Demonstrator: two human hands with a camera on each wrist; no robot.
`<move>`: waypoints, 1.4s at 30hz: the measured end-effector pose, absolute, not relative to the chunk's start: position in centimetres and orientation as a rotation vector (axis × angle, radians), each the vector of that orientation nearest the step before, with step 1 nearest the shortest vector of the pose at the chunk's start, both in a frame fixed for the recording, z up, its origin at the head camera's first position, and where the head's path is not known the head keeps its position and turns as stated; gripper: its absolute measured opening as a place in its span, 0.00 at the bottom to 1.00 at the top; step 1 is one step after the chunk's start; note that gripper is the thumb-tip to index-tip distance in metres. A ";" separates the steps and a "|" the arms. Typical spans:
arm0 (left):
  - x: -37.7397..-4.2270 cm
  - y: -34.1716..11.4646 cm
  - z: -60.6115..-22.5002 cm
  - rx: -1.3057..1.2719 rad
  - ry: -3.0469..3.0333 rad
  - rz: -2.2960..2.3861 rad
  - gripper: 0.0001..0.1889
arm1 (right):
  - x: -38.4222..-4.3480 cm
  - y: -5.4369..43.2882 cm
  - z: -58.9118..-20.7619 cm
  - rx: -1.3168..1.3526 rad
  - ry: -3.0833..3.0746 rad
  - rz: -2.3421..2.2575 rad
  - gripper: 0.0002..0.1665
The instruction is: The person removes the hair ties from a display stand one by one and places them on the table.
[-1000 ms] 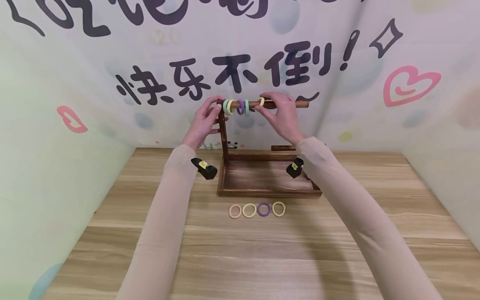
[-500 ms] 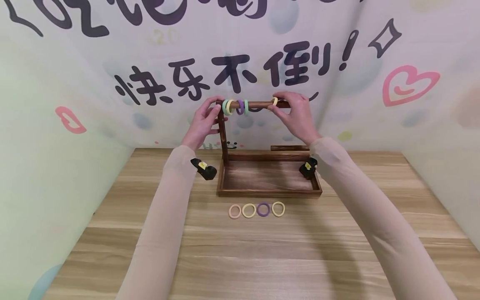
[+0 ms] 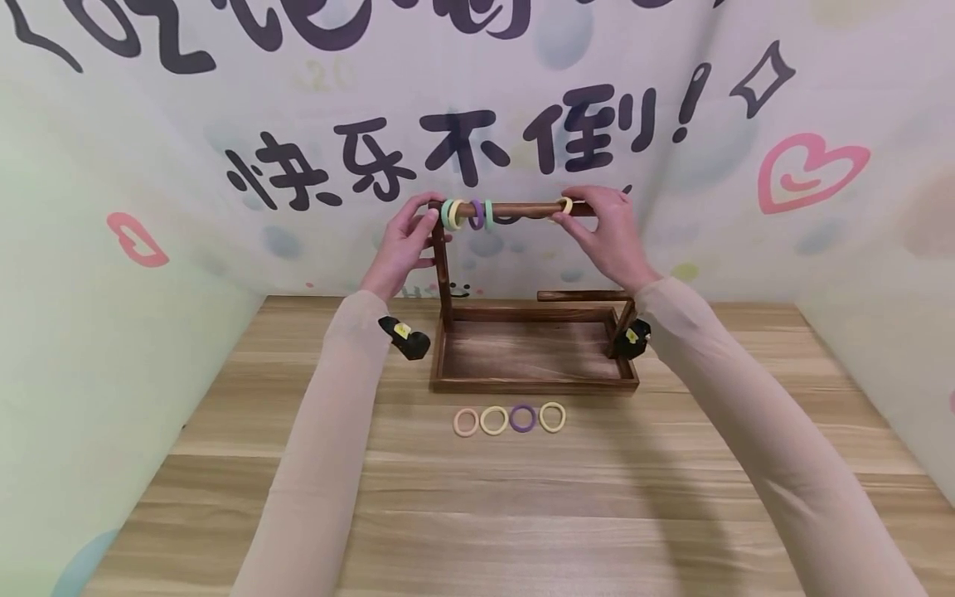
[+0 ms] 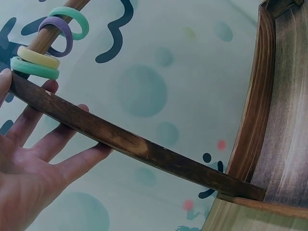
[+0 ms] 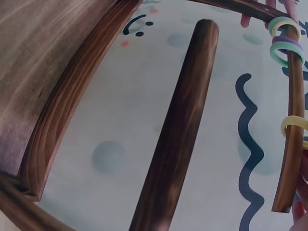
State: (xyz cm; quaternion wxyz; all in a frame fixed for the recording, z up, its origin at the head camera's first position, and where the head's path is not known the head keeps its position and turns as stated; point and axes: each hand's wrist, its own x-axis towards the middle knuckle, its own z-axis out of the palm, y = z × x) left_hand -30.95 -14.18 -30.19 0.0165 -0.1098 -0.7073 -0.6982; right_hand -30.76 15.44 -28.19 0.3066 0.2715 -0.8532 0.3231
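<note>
A dark wooden stand has an upper bar (image 3: 522,211) on a post (image 3: 443,274). My right hand (image 3: 610,236) pinches a yellow ring (image 3: 569,206) around that bar, near its free right end. The right wrist view shows this yellow ring (image 5: 292,120) encircling the wood, with fingertips just below it. My left hand (image 3: 401,249) holds the post's top corner, thumb in front; in the left wrist view its fingers lie behind the post (image 4: 120,139). Close to that corner hang a purple ring (image 4: 69,41), another yellow ring (image 4: 38,57) and two green rings (image 4: 33,68).
On the table in front of the stand's tray (image 3: 522,385) lie a pink ring (image 3: 456,423), a purple ring (image 3: 523,430) and two yellow rings (image 3: 482,420) in a row. A lower bar (image 3: 582,296) extends leftward from a shorter post on the right. Behind hangs a printed cloth (image 3: 336,108).
My right hand has slid the pinched yellow ring rightward along the upper bar, from beside the hanging green ring toward the free end. My left hand keeps its place on the post.
</note>
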 end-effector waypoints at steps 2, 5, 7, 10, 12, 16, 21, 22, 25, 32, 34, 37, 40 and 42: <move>-30.9 -14.1 -30.1 -0.336 -2.202 -2.172 0.14 | -30.7 15.8 -28.1 0.714 -2.265 0.830 0.20; -30.9 -14.0 -30.2 -0.326 -2.206 -2.172 0.15 | -30.6 16.2 -28.1 0.693 -2.278 0.805 0.20; -30.9 -14.0 -30.2 -0.319 -2.209 -2.174 0.14 | -30.6 16.5 -28.0 0.694 -2.270 0.801 0.20; -30.9 -14.1 -30.1 -0.320 -2.203 -2.177 0.14 | -30.6 17.2 -28.0 0.692 -2.266 0.803 0.20; -30.9 -14.1 -30.1 -0.327 -2.199 -2.179 0.14 | -30.6 17.7 -28.0 0.690 -2.262 0.800 0.20; -30.7 -13.9 -29.9 -0.324 -2.178 -2.183 0.14 | -30.7 18.6 -27.9 0.668 -2.272 0.793 0.20; -30.6 -13.5 -29.8 -0.302 -2.132 -2.176 0.13 | -30.7 19.6 -27.8 0.616 -2.301 0.798 0.21; -30.6 -13.4 -29.8 -0.302 -2.128 -2.162 0.13 | -30.7 19.8 -27.8 0.606 -2.304 0.801 0.21; -30.6 -13.3 -29.9 -0.310 -2.116 -2.107 0.14 | -30.7 20.2 -27.9 0.589 -2.305 0.813 0.21; -30.7 -13.0 -30.2 -0.306 -2.096 -2.021 0.14 | -30.6 21.0 -28.2 0.572 -2.279 0.852 0.20; -30.8 -12.9 -30.3 -0.311 -2.096 -2.014 0.15 | -30.5 21.3 -28.4 0.578 -2.255 0.867 0.19; -30.9 -12.8 -30.4 -0.316 -2.094 -2.008 0.16 | -30.5 21.6 -28.5 0.592 -2.226 0.880 0.17; -31.0 -12.6 -30.5 -0.310 -2.081 -2.018 0.16 | -30.5 21.8 -28.5 0.601 -2.208 0.874 0.16; -31.1 -12.6 -30.6 -0.310 -2.082 -2.022 0.16 | -30.5 21.9 -28.5 0.596 -2.210 0.870 0.15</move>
